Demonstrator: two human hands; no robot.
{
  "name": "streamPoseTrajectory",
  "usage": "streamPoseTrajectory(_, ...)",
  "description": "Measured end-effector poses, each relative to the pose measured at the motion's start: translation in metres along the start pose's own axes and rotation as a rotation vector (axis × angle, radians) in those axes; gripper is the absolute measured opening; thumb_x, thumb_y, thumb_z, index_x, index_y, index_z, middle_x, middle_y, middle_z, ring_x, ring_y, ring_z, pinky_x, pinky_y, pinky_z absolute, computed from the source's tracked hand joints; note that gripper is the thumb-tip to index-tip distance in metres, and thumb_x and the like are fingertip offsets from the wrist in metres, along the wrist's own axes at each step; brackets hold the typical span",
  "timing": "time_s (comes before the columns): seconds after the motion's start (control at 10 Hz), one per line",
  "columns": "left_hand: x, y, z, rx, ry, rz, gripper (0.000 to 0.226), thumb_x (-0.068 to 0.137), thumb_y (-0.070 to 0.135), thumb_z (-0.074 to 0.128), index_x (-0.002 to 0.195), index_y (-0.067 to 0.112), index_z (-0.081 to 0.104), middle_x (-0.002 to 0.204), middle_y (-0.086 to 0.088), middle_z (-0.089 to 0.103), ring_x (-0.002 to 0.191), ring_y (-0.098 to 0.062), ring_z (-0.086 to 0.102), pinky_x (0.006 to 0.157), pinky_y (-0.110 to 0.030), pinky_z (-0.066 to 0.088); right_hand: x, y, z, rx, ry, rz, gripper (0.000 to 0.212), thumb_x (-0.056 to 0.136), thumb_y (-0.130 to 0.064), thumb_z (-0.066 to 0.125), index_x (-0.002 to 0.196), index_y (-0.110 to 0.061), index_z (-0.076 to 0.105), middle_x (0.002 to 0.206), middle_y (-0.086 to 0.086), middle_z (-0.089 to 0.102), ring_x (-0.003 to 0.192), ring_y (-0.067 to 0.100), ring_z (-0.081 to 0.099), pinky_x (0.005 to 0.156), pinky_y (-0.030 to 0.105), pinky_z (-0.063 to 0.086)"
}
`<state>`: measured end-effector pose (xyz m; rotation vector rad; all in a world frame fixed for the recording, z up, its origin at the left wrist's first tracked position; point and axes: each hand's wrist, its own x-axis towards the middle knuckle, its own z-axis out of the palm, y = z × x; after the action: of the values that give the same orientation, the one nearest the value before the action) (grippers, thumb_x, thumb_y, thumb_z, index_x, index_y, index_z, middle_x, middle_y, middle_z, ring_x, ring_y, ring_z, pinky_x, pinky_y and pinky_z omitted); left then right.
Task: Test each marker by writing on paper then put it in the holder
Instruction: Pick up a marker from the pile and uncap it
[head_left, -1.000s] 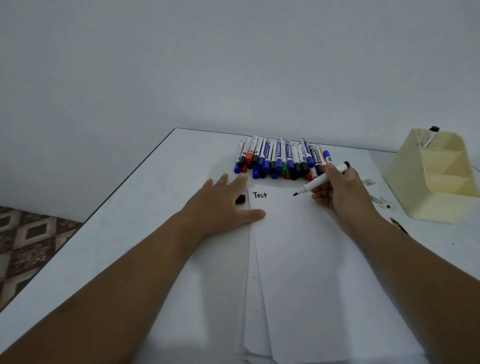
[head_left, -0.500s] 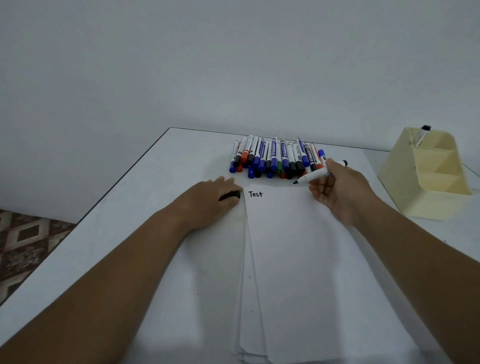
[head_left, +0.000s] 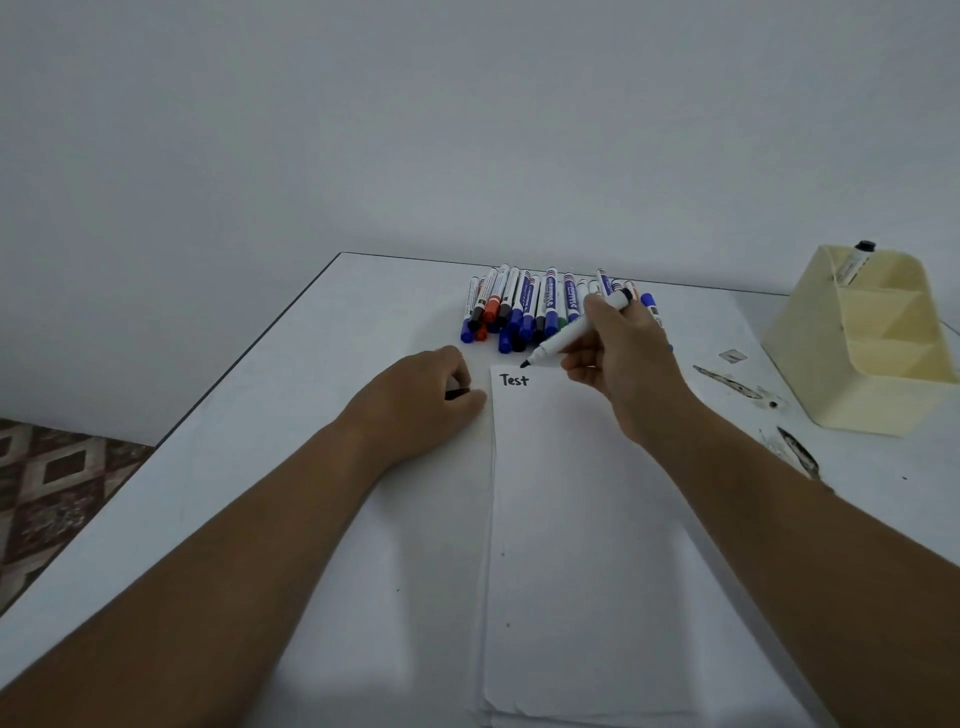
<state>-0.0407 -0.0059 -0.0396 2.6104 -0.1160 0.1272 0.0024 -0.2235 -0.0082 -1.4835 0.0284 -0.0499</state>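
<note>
Though uncapped, white marker (head_left: 574, 330) black-tipped.

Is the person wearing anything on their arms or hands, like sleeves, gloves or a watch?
No. Both forearms are bare right up to the picture's edge, with no sleeves showing. The left hand and right hand have no gloves, and no watch or bracelet shows on either wrist. Something small glints on one right finger; it is too blurry to tell if it is a ring.

the left hand (head_left: 423, 400) hides most of a black cap (head_left: 457, 393); marker labels too blurred to read
</note>
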Motion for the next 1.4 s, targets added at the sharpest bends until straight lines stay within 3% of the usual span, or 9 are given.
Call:
streamPoseTrajectory(0.1,0.000,0.004,0.002,0.072,-0.072,0.005,0.047,0.096,0.026,0.042,0.143,0.029,0.043,0.149,0.003,0.047,0.133,-0.017,0.044,0.109,-0.034,0.037,0.002,0.008,0.006,0.014,0.035,-0.007,0.014,0.101,-0.029,0.056,0.102,-0.014,0.056,0.079,0.013,0.065,0.060,0.021,0.060,0.061,0.035,0.055)
streamPoseTrajectory(0.2,-0.002,0.010,0.004,0.205,-0.112,0.083,0.059,0.103,0.040,0.033,0.159,0.030,0.018,0.166,0.007,0.015,0.153,-0.015,0.010,0.121,-0.034,0.014,0.001,0.019,0.007,0.027,0.082,-0.029,0.013,0.101,-0.026,0.054,0.102,-0.013,0.054,0.075,0.011,0.064,0.059,0.020,0.062,0.060,0.035,0.055)
streamPoseTrajectory(0.3,0.001,0.011,0.006,0.321,-0.155,0.140,0.078,0.093,0.075,0.025,0.159,0.033,0.016,0.167,0.009,0.008,0.154,-0.017,0.002,0.123,-0.040,0.012,0.000,0.025,0.005,0.065,0.092,-0.050,0.009,0.101,-0.022,0.050,0.102,-0.013,0.053,0.084,0.018,0.069,0.067,0.026,0.068,0.063,0.037,0.058)
streamPoseTrajectory(0.4,0.002,0.010,0.007,0.350,-0.215,0.162,0.087,0.086,0.083,0.027,0.158,0.037,0.014,0.166,0.014,0.008,0.154,-0.014,0.001,0.124,-0.042,0.009,0.001,0.026,0.002,0.087,0.078,-0.057,0.017,0.102,-0.019,0.047,0.110,-0.006,0.052,0.090,0.024,0.073,0.069,0.031,0.071,0.063,0.038,0.058)
streamPoseTrajectory(0.5,0.001,0.010,0.007,0.321,-0.223,0.145,0.088,0.085,0.084,0.031,0.158,0.039,0.013,0.165,0.018,0.008,0.153,-0.011,0.001,0.125,-0.039,0.006,0.001,0.026,0.003,0.088,0.051,-0.058,0.021,0.102,-0.017,0.046,0.115,-0.001,0.050,0.091,0.026,0.073,0.068,0.031,0.072,0.063,0.039,0.060)
streamPoseTrajectory(0.6,0.000,0.012,0.005,0.339,-0.237,0.149,0.087,0.086,0.082,0.031,0.159,0.037,0.013,0.166,0.016,0.006,0.153,-0.012,0.000,0.125,-0.039,0.005,-0.002,0.026,0.006,0.063,0.018,-0.062,0.008,0.102,-0.014,0.051,0.107,-0.009,0.050,0.094,0.025,0.072,0.067,0.027,0.073,0.064,0.038,0.063)
streamPoseTrajectory(0.8,0.001,0.010,0.004,0.388,-0.257,0.158,0.092,0.083,0.086,0.026,0.159,0.038,0.010,0.166,0.017,0.003,0.153,-0.011,-0.001,0.125,-0.041,0.006,-0.005,0.029,0.002,-0.079,-0.063,-0.140,0.036,0.085,-0.006,0.078,0.112,-0.014,0.055,0.097,0.016,0.070,0.084,0.027,0.075,0.069,0.030,0.062)
streamPoseTrajectory(1.0,0.000,0.011,0.003,0.399,-0.267,0.145,0.096,0.080,0.089,0.026,0.159,0.038,0.007,0.166,0.017,0.000,0.153,-0.010,-0.002,0.125,-0.040,0.005,-0.008,0.029,0.003,-0.192,-0.117,-0.161,0.020,0.085,-0.009,0.077,0.091,-0.023,0.063,0.084,0.004,0.073,0.073,0.017,0.074,0.065,0.024,0.061)
streamPoseTrajectory(1.4,0.003,0.009,0.004,0.421,-0.274,0.131,0.100,0.075,0.093,0.022,0.158,0.040,0.005,0.166,0.018,-0.002,0.153,-0.009,-0.003,0.125,-0.039,0.006,-0.005,0.032,0.004,-0.212,-0.155,-0.174,0.013,0.086,-0.013,0.077,0.090,-0.020,0.067,0.077,0.002,0.075,0.078,0.023,0.076,0.069,0.032,0.063)
